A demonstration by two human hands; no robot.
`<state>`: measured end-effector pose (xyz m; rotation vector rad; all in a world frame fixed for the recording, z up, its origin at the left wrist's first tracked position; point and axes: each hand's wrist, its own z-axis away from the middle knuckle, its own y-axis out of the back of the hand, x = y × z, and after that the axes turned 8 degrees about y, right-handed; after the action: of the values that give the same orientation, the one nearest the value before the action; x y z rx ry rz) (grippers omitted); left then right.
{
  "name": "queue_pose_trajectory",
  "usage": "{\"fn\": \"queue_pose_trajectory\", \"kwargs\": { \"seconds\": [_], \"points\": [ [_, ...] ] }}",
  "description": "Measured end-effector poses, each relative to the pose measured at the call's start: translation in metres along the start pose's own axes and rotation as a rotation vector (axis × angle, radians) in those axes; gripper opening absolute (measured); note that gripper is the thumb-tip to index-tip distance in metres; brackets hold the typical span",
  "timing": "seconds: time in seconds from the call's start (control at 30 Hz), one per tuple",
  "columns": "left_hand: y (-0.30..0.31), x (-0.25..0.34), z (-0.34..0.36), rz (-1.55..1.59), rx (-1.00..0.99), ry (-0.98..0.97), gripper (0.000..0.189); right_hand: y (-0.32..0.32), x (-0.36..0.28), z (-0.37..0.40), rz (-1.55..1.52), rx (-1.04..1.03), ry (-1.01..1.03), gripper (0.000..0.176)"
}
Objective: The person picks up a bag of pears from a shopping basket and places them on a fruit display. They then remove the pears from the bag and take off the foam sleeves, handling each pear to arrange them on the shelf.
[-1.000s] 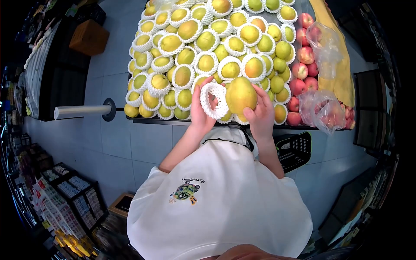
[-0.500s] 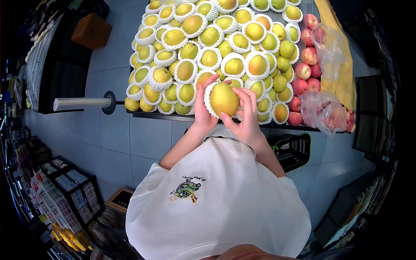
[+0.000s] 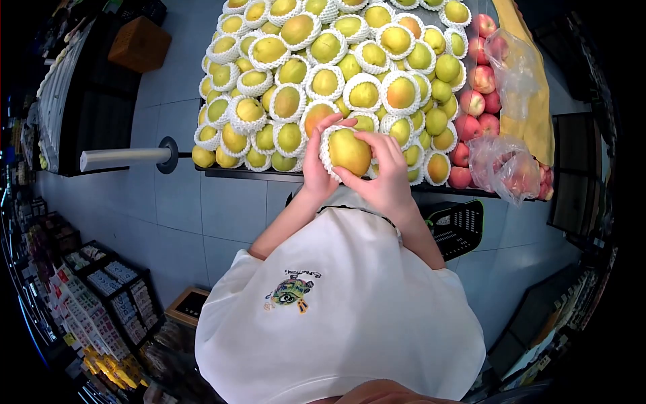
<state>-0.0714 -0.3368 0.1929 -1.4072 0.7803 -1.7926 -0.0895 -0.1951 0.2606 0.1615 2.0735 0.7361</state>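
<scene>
A yellow-green mango (image 3: 350, 153), partly wrapped in a white foam net (image 3: 326, 156), is held between both hands at the near edge of the fruit display. My left hand (image 3: 317, 165) cups its left side and the net, fingertips above it. From the right, my right hand (image 3: 385, 168) grips the fruit, with the thumb below and the fingers across its upper right side. Behind the hands lie many similar fruits in foam nets (image 3: 287, 101), several of them stacked.
Red apples (image 3: 482, 79) with clear plastic bags (image 3: 501, 165) lie right of the netted fruit, beside a yellow cloth (image 3: 528, 94). A black basket (image 3: 457, 229) is below the display edge. At the left, a plastic roll (image 3: 124, 159) sticks out on a holder.
My right hand has shifted slightly left over the mango, its thumb now further left along the fruit's underside. Both hands still hold the mango.
</scene>
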Motion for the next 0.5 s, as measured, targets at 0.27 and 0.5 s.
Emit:
{"fn": "queue_pose_trajectory", "kwargs": {
  "seconds": [0.27, 0.5],
  "points": [
    [0.003, 0.005, 0.002, 0.069, -0.158, 0.025, 0.054, 0.013, 0.009, -0.002, -0.067, -0.155, 0.114, 0.066],
    [0.006, 0.004, -0.004, 0.409, -0.223, -0.044, 0.047, -0.004, 0.023, 0.022, -0.938, 0.100, -0.520, 0.082]
  ]
}}
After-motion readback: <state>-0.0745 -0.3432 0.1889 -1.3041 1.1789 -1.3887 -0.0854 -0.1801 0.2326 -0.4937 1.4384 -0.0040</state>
